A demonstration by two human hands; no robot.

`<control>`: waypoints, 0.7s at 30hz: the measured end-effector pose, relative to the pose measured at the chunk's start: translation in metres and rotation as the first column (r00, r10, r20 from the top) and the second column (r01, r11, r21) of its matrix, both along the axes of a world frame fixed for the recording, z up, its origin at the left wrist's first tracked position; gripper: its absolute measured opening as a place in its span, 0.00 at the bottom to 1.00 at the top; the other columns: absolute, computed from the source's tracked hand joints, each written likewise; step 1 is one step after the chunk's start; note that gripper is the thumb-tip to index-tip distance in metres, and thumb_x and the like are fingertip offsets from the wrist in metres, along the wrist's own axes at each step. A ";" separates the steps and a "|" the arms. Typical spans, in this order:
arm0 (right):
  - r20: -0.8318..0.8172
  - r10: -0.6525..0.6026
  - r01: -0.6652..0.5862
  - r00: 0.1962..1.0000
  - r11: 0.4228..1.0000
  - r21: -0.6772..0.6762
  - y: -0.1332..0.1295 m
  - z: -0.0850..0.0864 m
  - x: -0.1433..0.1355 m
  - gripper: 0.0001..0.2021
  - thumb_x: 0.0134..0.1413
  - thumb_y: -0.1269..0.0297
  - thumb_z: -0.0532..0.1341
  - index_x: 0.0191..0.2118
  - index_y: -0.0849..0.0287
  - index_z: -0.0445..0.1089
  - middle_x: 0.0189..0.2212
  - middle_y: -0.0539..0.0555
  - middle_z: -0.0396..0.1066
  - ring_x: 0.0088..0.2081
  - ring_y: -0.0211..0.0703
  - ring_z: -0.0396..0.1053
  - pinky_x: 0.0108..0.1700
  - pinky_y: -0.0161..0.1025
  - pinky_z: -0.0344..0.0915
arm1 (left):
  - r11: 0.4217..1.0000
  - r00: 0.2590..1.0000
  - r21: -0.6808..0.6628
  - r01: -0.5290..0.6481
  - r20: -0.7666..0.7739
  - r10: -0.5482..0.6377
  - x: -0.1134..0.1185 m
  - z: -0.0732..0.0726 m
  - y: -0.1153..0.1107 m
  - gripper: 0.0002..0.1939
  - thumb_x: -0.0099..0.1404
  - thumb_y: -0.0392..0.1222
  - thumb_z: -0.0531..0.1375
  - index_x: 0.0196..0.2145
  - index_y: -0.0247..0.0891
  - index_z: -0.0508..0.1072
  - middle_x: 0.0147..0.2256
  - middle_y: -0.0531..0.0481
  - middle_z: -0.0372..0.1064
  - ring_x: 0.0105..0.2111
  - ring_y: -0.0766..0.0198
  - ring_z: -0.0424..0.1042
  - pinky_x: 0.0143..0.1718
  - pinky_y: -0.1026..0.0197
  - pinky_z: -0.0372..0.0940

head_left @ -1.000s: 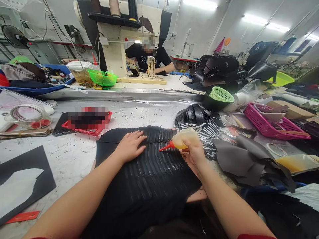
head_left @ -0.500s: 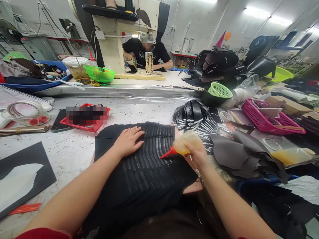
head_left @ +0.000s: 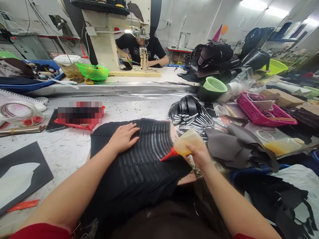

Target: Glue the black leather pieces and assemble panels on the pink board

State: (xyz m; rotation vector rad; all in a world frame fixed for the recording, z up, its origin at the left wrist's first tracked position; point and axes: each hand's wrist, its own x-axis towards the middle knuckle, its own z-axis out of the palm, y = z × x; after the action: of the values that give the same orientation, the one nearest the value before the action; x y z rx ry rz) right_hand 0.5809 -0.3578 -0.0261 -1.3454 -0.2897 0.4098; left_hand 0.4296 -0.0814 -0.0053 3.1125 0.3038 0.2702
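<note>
Black ribbed material [head_left: 149,166] with rows of overlapping strips lies in front of me at the table's near edge. My left hand [head_left: 124,137] rests flat on its upper left part, fingers spread. In my right hand [head_left: 198,152] is a squeeze bottle [head_left: 189,142] of pale yellow liquid, tilted down to the left. Its red nozzle [head_left: 169,154] points at the strips on the right side of the material, where shiny wet-looking lines run along them. A stack of black strips with white ends [head_left: 189,113] lies just beyond the bottle.
Dark grey pieces [head_left: 236,146] and a pink basket [head_left: 264,111] are at the right. A red tray [head_left: 92,126] and a phone [head_left: 56,121] lie at the left. Across the table, a person [head_left: 154,49] sits behind a sewing machine [head_left: 101,49].
The view has shifted slightly, moving most things left. The nozzle tip has come a little nearer to me along the strips. My left hand stays on the material.
</note>
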 end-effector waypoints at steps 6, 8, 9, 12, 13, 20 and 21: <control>-0.015 0.029 -0.029 0.999 0.999 0.014 -0.009 -0.005 0.001 0.21 0.26 0.58 0.72 0.32 0.60 0.70 0.25 0.52 0.71 0.21 0.40 0.66 0.12 0.31 0.59 | 1.000 1.000 0.005 0.001 -0.007 -0.001 0.001 -0.001 0.001 0.22 0.63 0.50 0.48 0.53 0.41 0.62 0.58 0.48 0.55 0.58 0.58 0.53 0.57 0.53 0.49; -0.020 0.052 -0.052 0.998 0.999 0.007 -0.014 -0.005 0.000 0.21 0.26 0.57 0.72 0.32 0.60 0.70 0.25 0.52 0.71 0.21 0.40 0.66 0.12 0.31 0.59 | 1.000 1.000 0.011 0.000 -0.009 0.000 0.002 -0.001 0.001 0.23 0.63 0.50 0.48 0.53 0.40 0.62 0.58 0.47 0.55 0.58 0.58 0.53 0.57 0.53 0.49; -0.017 0.058 -0.058 0.998 0.998 0.003 -0.016 -0.005 0.000 0.21 0.26 0.57 0.72 0.32 0.59 0.71 0.25 0.52 0.72 0.21 0.41 0.66 0.13 0.32 0.59 | 1.000 1.000 0.014 0.000 -0.010 0.001 0.002 -0.001 0.001 0.22 0.63 0.50 0.47 0.53 0.40 0.62 0.58 0.47 0.55 0.58 0.58 0.53 0.57 0.53 0.49; 0.008 0.056 -0.056 0.998 0.998 -0.013 -0.023 -0.003 -0.002 0.21 0.26 0.56 0.71 0.33 0.57 0.71 0.25 0.52 0.72 0.23 0.43 0.68 0.16 0.34 0.63 | 1.000 1.000 0.025 -0.002 -0.013 0.002 0.002 0.000 0.001 0.22 0.64 0.50 0.47 0.53 0.40 0.63 0.57 0.47 0.55 0.58 0.58 0.53 0.56 0.53 0.50; 0.012 0.062 -0.062 0.998 0.998 -0.019 -0.025 -0.002 -0.002 0.21 0.27 0.56 0.71 0.33 0.57 0.71 0.25 0.52 0.72 0.23 0.43 0.68 0.17 0.34 0.64 | 1.000 1.000 0.027 0.000 -0.013 0.000 0.002 0.001 0.001 0.22 0.63 0.50 0.47 0.53 0.40 0.63 0.57 0.47 0.55 0.58 0.58 0.53 0.56 0.53 0.50; 0.014 0.054 -0.054 0.998 0.998 -0.010 -0.038 0.000 -0.005 0.23 0.24 0.58 0.72 0.33 0.56 0.70 0.25 0.50 0.72 0.25 0.44 0.68 0.23 0.38 0.66 | 1.000 1.000 0.016 0.003 0.002 -0.003 0.003 0.000 0.002 0.22 0.63 0.50 0.48 0.52 0.41 0.63 0.57 0.47 0.56 0.58 0.58 0.54 0.56 0.53 0.50; 0.012 0.046 -0.046 0.999 0.999 -0.005 -0.041 -0.001 -0.005 0.24 0.23 0.58 0.73 0.34 0.56 0.70 0.25 0.51 0.73 0.26 0.44 0.68 0.25 0.39 0.68 | 1.000 1.000 0.016 0.001 0.001 -0.001 0.003 0.000 0.002 0.22 0.63 0.49 0.48 0.52 0.41 0.63 0.57 0.47 0.56 0.58 0.58 0.54 0.56 0.53 0.50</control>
State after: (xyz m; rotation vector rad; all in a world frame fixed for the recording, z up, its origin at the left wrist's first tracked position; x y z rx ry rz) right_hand 0.5755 -0.3986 -0.0272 -1.3483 -0.3305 0.4414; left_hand 0.4324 -0.0793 -0.0058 3.1280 0.3017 0.2759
